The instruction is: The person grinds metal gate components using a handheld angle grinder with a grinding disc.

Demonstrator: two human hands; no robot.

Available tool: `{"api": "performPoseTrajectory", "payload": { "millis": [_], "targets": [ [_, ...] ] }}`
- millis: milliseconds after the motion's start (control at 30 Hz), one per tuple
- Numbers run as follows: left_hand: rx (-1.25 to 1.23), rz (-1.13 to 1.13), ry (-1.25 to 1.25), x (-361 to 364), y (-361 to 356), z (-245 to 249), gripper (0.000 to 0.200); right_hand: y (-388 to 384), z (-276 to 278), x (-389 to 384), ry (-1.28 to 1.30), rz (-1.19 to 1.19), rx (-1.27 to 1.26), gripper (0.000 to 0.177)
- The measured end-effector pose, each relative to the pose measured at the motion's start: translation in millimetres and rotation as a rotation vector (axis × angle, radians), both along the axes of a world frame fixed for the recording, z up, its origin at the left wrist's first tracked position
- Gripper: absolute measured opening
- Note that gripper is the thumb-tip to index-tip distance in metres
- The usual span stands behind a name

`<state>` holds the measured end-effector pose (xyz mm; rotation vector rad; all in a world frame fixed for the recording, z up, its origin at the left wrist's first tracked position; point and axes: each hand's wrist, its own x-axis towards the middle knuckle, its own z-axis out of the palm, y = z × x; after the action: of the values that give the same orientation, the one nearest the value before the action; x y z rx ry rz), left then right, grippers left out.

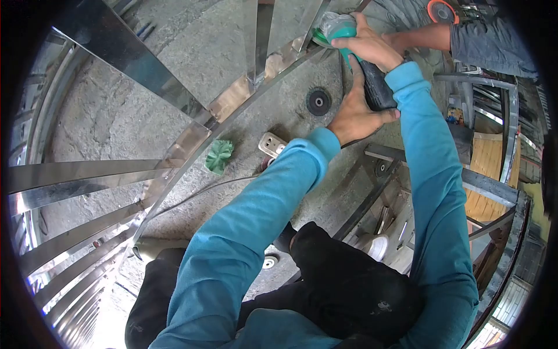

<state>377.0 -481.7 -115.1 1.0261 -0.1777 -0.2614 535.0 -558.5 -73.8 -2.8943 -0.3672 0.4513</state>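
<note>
A teal and black angle grinder (376,87) is in both of my hands at the upper right. My right hand (372,45) wraps round its teal front end, near the head, which looks covered in clear plastic. Lower down, my left hand (353,110) grips the black rear body, thumb and fingers spread round it. A green disc at the grinder's head lies right at the curved bar of a shiny metal frame (232,100), from which flat steel bars fan out to the left.
On the concrete floor lie a grinding disc (318,102), a white power strip (271,144) and a crumpled green piece (218,156). Another person's forearm (421,38) reaches in from the right, near an orange-rimmed disc (442,11). A metal rack (488,189) stands at right.
</note>
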Motion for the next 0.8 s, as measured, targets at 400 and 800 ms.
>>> {"api": "performPoseTrajectory", "payload": {
  "millis": [400, 800],
  "targets": [
    [0.079, -0.064, -0.048, -11.2, -4.1, 2.7, 0.141, -20.8, 13.7, -17.5, 0.076, -0.095, 0.096, 0.101],
    [-0.003, -0.255, -0.027, -30.0, 1.9, 10.4, 0.136, -38.2, 21.7, -50.3, 0.107, -0.226, 0.334, 0.083]
  ]
}}
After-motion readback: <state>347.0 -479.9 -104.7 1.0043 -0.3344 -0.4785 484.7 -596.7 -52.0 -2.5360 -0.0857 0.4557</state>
